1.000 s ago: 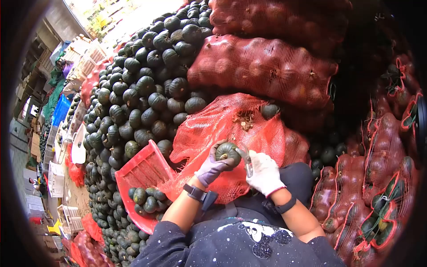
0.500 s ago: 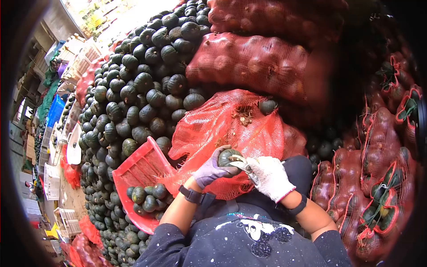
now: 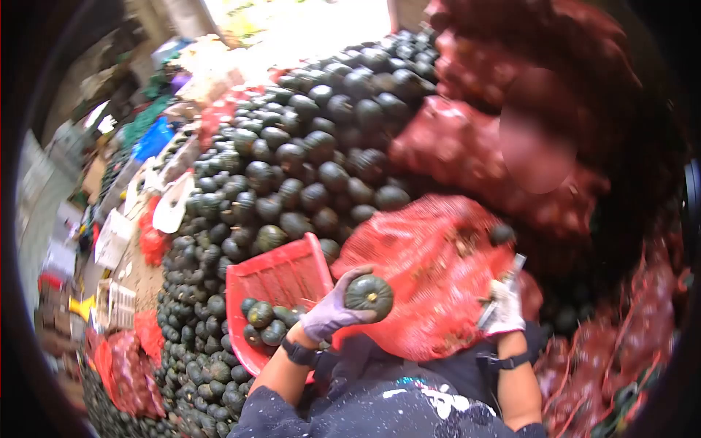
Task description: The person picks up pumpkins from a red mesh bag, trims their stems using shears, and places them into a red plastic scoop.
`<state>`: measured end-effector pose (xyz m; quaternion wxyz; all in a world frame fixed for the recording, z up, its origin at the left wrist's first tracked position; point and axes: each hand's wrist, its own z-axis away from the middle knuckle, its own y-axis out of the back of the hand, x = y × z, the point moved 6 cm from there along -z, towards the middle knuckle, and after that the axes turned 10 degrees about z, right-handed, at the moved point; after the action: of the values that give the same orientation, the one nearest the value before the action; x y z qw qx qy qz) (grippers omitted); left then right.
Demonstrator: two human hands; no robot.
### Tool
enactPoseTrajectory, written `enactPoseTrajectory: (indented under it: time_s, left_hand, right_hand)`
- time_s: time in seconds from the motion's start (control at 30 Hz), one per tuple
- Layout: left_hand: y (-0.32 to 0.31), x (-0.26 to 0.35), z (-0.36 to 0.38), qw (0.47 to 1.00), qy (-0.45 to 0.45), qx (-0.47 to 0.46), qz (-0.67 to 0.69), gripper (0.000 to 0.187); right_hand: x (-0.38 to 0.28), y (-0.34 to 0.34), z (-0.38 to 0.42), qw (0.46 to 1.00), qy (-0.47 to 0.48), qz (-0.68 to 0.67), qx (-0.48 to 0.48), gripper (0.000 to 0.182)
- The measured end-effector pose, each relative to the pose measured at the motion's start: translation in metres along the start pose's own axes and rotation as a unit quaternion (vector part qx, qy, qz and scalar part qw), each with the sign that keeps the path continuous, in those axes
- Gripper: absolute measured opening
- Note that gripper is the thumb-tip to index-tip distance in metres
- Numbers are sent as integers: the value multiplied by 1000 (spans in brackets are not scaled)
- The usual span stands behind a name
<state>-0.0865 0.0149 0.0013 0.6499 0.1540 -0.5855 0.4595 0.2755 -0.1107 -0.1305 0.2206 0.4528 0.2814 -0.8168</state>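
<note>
My left hand (image 3: 332,310), in a purple-grey glove, is closed around a dark green kabocha squash (image 3: 369,298) whose pale stem end faces up. My right hand (image 3: 505,306), in a white glove, grips pruning shears (image 3: 486,315); they are blurred and partly hidden by the fingers. Across my lap lies a red mesh sack (image 3: 416,270), with dry scraps on it and one squash (image 3: 502,234) at its far edge. Left of my left hand, a red plastic scoop (image 3: 281,274) holds several squashes (image 3: 273,333).
A large heap of squashes (image 3: 292,157) rises ahead and to the left. Filled red mesh sacks (image 3: 467,146) are stacked at the upper right, with more filled sacks (image 3: 599,343) at the right. Crates (image 3: 115,305) stand along the far left.
My right hand has moved away to the right with the shears, off the squash's stem. My left hand still holds the squash, now turned stem end up. The view has swung left.
</note>
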Motion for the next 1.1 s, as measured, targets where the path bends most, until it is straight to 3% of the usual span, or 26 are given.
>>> enactPoseTrajectory:
  time_s: [0.03, 0.1, 0.13, 0.17, 0.23, 0.3, 0.33, 0.37, 0.4, 0.43, 0.5, 0.57, 0.6, 0.63, 0.7, 0.77, 0.8, 0.83, 0.87, 0.9, 0.97, 1.0, 1.03, 1.1]
  left_hand:
    - [24, 9, 15, 999, -22, 47, -10, 95]
    - [84, 9, 42, 987, -15, 148, -52, 96]
    - [122, 12, 61, 903, -12, 247, -352, 100]
    - [133, 21, 78, 830, 71, 289, -472, 103]
    - [164, 7, 99, 762, 210, 329, -518, 98]
    - [170, 3, 91, 760, 145, 344, -533, 90]
    - [168, 4, 88, 757, 116, 350, -540, 86]
    - [157, 11, 76, 796, 51, 346, -494, 86]
    - [141, 22, 55, 829, -16, 337, -445, 85]
    - [123, 32, 32, 832, -67, 336, -437, 85]
    - [119, 12, -41, 855, -208, 261, -396, 89]
    - [68, 8, -92, 797, -191, 228, -526, 101]
    - [48, 0, -115, 831, -140, 208, -496, 110]
    - [31, -13, -135, 838, -35, 200, -506, 119]
    - [21, -66, -174, 796, 92, 154, -579, 122]
    - [52, -166, -212, 899, 32, 54, -433, 115]
    - [39, -171, -206, 925, 79, 57, -367, 99]
    - [36, -169, -197, 942, 128, 72, -302, 83]
    - [44, -176, -199, 960, 117, 48, -251, 61]
    - [50, -175, -195, 974, 108, 28, -198, 40]
    - [69, -143, -161, 993, 43, 101, 36, 24]
    - [66, -113, -141, 992, 20, 113, 46, 22]
    - [64, -83, -122, 990, -4, 127, 59, 21]
    - [77, -47, -86, 989, 19, 138, 57, 23]
  right_hand:
    - [-14, 12, -25, 992, 64, 78, 74, 34]
    - [-47, 21, -64, 936, 82, 283, 191, 46]
    - [-53, 36, -97, 887, 136, 382, 221, 54]
    - [-55, 43, -124, 822, 191, 473, 254, 62]
    - [-56, 34, -131, 772, 156, 537, 303, 66]
    - [-35, 43, -154, 752, 104, 602, 249, 59]
    - [-28, 44, -158, 767, 93, 587, 240, 54]
    - [-17, 48, -159, 781, 80, 575, 230, 49]
    - [14, 81, -202, 784, 124, 552, 255, 40]
    - [24, 92, -217, 828, 109, 488, 253, 32]
    - [29, 91, -222, 915, 17, 346, 209, 22]
    - [28, 99, -227, 948, 12, 266, 176, 17]
    - [27, 97, -226, 976, 32, 187, 111, 17]
    - [28, 95, -226, 993, 40, 105, 43, 17]
    - [-54, -8, -85, 991, 41, 116, -47, 22]
    - [-32, -3, -58, 981, 60, -114, -143, 38]
    - [-45, -10, -21, 988, 81, -46, -123, 50]
    - [-43, -11, -2, 970, 82, -146, -174, 54]
    - [-48, -11, 26, 978, 68, -156, -124, 54]
    - [-55, -7, 50, 982, 52, -166, -76, 55]
    - [-52, 17, 62, 950, 57, -292, -98, 58]
    - [-56, 22, 71, 936, 75, -330, -96, 56]
    - [-61, 29, 73, 852, 40, -501, -148, 54]
    - [-76, 63, 77, 854, 100, -481, -172, 53]
